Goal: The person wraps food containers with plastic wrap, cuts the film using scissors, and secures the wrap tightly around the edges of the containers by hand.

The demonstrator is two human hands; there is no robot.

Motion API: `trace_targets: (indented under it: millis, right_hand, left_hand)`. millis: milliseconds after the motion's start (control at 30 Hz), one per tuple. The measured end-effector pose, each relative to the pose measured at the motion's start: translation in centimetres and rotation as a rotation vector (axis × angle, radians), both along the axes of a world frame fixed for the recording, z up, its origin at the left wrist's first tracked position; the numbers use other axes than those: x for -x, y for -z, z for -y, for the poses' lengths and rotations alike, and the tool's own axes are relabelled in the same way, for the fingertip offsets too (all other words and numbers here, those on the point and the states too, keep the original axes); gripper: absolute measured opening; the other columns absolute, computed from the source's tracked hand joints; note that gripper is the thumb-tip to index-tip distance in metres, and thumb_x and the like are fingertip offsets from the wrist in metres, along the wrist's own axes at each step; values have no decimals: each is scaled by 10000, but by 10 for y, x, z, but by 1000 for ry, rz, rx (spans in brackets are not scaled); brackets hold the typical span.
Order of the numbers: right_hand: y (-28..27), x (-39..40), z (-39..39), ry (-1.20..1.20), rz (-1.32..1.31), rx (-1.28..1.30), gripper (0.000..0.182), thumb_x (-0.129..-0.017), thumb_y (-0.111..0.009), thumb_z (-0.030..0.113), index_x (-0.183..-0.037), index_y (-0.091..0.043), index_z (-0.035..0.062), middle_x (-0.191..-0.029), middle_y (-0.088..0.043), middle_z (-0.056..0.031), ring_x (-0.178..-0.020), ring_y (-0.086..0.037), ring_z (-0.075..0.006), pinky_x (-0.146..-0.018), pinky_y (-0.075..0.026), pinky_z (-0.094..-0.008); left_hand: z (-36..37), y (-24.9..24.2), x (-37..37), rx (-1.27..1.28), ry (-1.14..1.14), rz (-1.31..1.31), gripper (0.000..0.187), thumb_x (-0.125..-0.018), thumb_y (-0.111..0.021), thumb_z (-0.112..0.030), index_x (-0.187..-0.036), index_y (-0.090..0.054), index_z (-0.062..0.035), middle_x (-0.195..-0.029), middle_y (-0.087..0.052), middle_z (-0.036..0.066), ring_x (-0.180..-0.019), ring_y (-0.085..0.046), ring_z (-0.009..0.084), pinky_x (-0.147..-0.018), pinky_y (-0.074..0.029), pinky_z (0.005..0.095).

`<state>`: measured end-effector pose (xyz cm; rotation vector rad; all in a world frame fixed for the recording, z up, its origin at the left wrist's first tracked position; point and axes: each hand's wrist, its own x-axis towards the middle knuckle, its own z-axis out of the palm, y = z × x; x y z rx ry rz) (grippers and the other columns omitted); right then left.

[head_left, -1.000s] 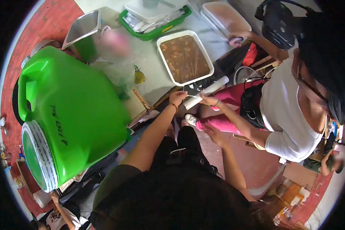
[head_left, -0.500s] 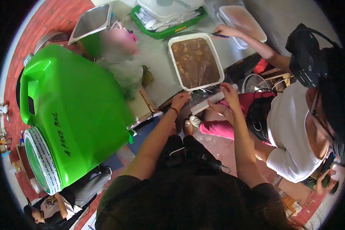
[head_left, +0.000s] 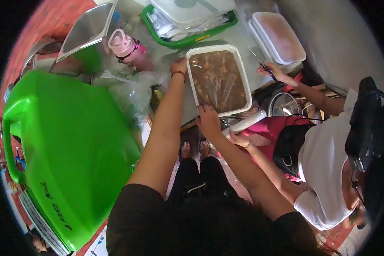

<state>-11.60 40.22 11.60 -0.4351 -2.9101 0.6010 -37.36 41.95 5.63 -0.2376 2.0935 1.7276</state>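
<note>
A white rectangular tub [head_left: 245,87] of brown food with chunks stands on the table, with clear plastic wrap [head_left: 219,83] stretched over its top. My left hand [head_left: 179,66] is closed at the tub's far left edge; what its fingers pinch, if anything, is hidden. At the near left corner my right hand [head_left: 208,121] lies over the rim, fingers stretched out against the wrap. A co-worker on the right supports a white roll of plastic wrap [head_left: 254,121] below the tub with one hand [head_left: 240,139]. The co-worker's other hand [head_left: 274,73] grips a dark-handled knife [head_left: 269,72].
Behind the tub is a green basket [head_left: 196,42] of plastic cutlery. Lidded containers [head_left: 279,38] stand at the right back. On the left are a pink bottle [head_left: 132,53], a plastic bag [head_left: 130,96], a metal pan [head_left: 86,30] and a large green jug [head_left: 68,149].
Both my hands moved from the tub's near side onto its left edge and near corner. The wrap now lies over the food. The co-worker's knife hand moved away from the tub.
</note>
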Motion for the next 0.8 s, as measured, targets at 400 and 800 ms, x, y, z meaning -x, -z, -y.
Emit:
trace_targets:
  millis: [400, 800]
  right_hand:
    - [27, 0, 1, 78, -51, 114, 347, -700, -588, 63, -1045, -551, 52, -868, -502, -132, -757, -526, -305, -666, -436, -395]
    - [27, -2, 3, 311, -236, 131, 141, -675, -638, 101, -810, -641, 58, -744, -588, -105, -777, -528, -300, -699, -419, -398]
  left_hand:
    - [-5, 7, 38, -422, -41, 234, 132, -755, -691, -164, -785, -604, -70, -654, -552, -7, -517, -471, 99, -466, -394, 235]
    - [2, 17, 28, -222, 33, 36, 329, -747, -706, -279, -928, -596, -28, -642, -551, 17, -491, -470, 101, -420, -394, 234]
